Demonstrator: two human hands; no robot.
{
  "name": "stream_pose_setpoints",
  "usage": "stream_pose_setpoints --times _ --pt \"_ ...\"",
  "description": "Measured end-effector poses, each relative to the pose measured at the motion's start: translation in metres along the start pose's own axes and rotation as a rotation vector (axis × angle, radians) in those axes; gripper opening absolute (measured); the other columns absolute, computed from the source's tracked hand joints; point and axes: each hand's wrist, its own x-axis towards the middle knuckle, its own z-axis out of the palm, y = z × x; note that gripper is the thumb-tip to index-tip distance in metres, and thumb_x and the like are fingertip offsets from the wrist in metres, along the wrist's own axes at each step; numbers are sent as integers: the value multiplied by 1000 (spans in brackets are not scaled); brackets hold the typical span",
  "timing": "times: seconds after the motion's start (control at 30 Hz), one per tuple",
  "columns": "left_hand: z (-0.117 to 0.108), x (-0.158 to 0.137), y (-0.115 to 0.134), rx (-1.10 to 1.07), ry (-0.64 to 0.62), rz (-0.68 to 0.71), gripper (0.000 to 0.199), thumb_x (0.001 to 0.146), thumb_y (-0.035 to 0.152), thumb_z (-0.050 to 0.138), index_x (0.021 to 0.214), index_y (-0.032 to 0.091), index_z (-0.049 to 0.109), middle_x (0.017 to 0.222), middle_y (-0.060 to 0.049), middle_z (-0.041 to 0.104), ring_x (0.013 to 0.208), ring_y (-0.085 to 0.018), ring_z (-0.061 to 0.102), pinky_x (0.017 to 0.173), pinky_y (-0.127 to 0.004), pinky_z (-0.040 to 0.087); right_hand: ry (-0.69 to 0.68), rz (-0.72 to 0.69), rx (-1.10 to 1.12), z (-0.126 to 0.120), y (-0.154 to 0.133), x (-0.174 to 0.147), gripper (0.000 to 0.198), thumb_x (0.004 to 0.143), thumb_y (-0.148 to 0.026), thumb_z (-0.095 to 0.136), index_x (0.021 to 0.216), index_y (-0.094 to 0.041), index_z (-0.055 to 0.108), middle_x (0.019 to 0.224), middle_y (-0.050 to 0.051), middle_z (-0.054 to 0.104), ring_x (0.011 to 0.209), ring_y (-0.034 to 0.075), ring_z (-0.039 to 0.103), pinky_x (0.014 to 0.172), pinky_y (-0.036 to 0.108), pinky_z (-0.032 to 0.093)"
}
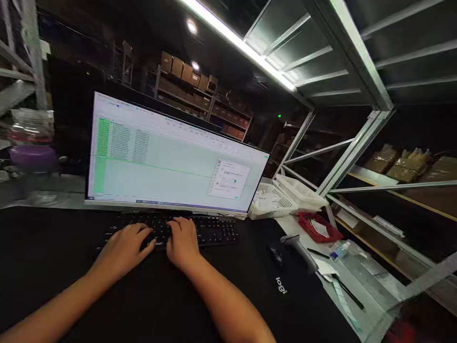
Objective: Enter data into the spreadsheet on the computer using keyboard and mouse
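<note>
A black keyboard [217,232] is set in the lower middle of the frame, on a black mat [243,281] that is spread over the table [290,226]. Its left part is covered by the left hand [124,244], whose fingers are loosely spread and bent; nothing is gripped by it. The middle keys are covered by the right hand [183,242], held half open with the fingers curled and likewise gripping nothing; whether any key is pressed cannot be told. Just behind the keyboard, a wide monitor [171,166] is lit with a spreadsheet, and a small window is shown at its lower right. To the right of the keyboard, a dark mouse [275,255] and a grey scanner [302,252] are placed side by side on the mat. Farther right, white baskets [266,213] and a red tray [326,237] are seen. Boxes [186,72] are lined up on a shelf in the upper middle.
</note>
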Motion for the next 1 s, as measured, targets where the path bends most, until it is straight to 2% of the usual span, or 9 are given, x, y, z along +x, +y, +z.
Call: stream_pose_setpoints --times 0.27,0.6,0.83,1.0 --pt "1 -2 1 9 45 7 53 95 47 38 112 16 78 119 -19 73 110 -36 68 97 -53 55 -61 21 -24 5 0 -2 42 106 -34 57 144 -17 61 154 14 60 148 27 52 130 51 35" --pt "5 -2 -3 9 49 10 53 95 47 39 112 15 77 118 -17 73 109 -36 68 95 -53 54 -96 19 -25 5 1 -3 40 107 -34 56 144 -19 63 152 12 62 148 26 51 130 50 34" --pt "2 -1 -1 8 21 5 54 95 47 37 111 15 77 117 -16 73 109 -34 68 96 -52 54 -60 36 -26 3 4 -2 37 104 -33 61 137 -18 69 143 12 67 136 27 60 121 44 46" --pt "3 -1 -2 21 22 8 54 95 46 36 112 15 77 117 -16 73 109 -33 67 96 -51 54 -51 22 -19 4 5 -2 34 103 -23 59 134 -17 71 138 12 70 134 26 62 123 44 45"
